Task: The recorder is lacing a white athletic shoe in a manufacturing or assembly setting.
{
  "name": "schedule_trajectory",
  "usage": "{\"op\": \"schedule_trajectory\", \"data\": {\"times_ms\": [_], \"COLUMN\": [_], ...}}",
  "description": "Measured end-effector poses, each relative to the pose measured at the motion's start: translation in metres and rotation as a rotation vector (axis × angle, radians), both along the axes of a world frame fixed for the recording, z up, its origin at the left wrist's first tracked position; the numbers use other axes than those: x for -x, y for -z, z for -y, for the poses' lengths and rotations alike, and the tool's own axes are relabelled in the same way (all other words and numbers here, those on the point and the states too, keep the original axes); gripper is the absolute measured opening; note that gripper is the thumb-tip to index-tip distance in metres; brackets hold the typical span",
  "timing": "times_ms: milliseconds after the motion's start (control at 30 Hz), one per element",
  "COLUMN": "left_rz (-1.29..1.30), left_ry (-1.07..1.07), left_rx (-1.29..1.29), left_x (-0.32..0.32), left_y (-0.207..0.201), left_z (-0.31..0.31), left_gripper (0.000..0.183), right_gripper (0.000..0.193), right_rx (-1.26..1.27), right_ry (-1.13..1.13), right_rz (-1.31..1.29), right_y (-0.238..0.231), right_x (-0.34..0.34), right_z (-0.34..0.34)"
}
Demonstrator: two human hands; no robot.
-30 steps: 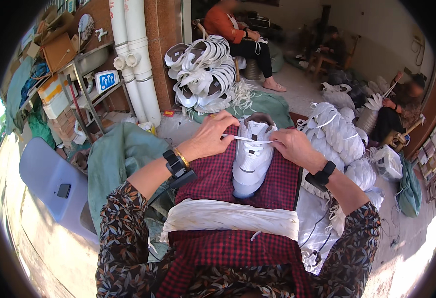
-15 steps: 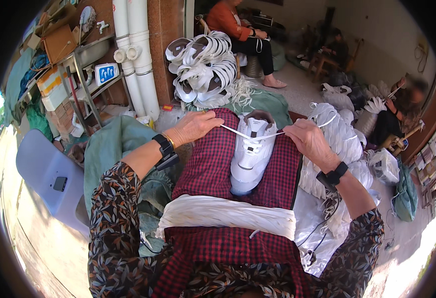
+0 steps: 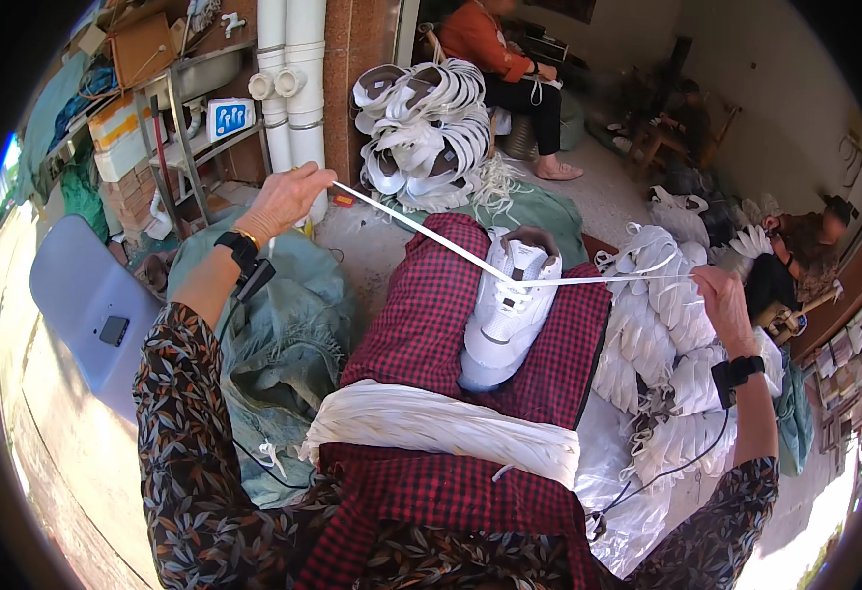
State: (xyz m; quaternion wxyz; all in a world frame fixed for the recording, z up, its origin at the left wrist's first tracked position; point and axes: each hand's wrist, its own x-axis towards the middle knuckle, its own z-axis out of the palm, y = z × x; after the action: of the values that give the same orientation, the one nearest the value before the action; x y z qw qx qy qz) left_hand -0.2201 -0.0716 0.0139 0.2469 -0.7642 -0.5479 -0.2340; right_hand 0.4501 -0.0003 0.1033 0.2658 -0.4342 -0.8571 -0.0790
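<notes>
A white sneaker (image 3: 506,329) rests on my lap, toe toward me, between folds of a red-and-black checked apron (image 3: 421,315). One white shoelace (image 3: 431,236) runs through its eyelets, both ends stretched taut. My left hand (image 3: 291,197), raised to the upper left, pinches one end. Out to the right, my right hand (image 3: 724,300) is closed on the other end. Both hands are well away from the shoe. Across my waist lies a thick bundle of white laces (image 3: 441,425).
White shoe uppers are stacked (image 3: 421,133) ahead, with more piled (image 3: 647,324) at my right. A pale blue chair (image 3: 87,305) bearing a phone (image 3: 114,330) stands left, beside green sacking (image 3: 284,324). White pipes (image 3: 303,98) rise behind. Other people sit farther back, one in an orange top (image 3: 475,41).
My hands have moved apart, the left going up and left and the right going out to the right. Much longer lengths of lace now stretch from the shoe.
</notes>
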Motion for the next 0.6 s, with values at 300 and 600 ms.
{"op": "schedule_trajectory", "data": {"times_ms": [300,600], "left_rz": [0.007,-0.012], "left_ry": [-0.242,-0.336], "left_rx": [-0.2,-0.23], "left_x": [0.098,0.11], "left_y": [-0.044,-0.048], "left_z": [0.044,0.037], "left_gripper": [0.02,0.022], "right_gripper": [0.012,0.018], "right_rx": [-0.208,-0.37], "right_ry": [0.265,0.279], "right_rz": [0.138,0.099], "right_y": [-0.066,-0.063], "right_x": [-0.118,-0.133], "right_z": [0.016,-0.019]}}
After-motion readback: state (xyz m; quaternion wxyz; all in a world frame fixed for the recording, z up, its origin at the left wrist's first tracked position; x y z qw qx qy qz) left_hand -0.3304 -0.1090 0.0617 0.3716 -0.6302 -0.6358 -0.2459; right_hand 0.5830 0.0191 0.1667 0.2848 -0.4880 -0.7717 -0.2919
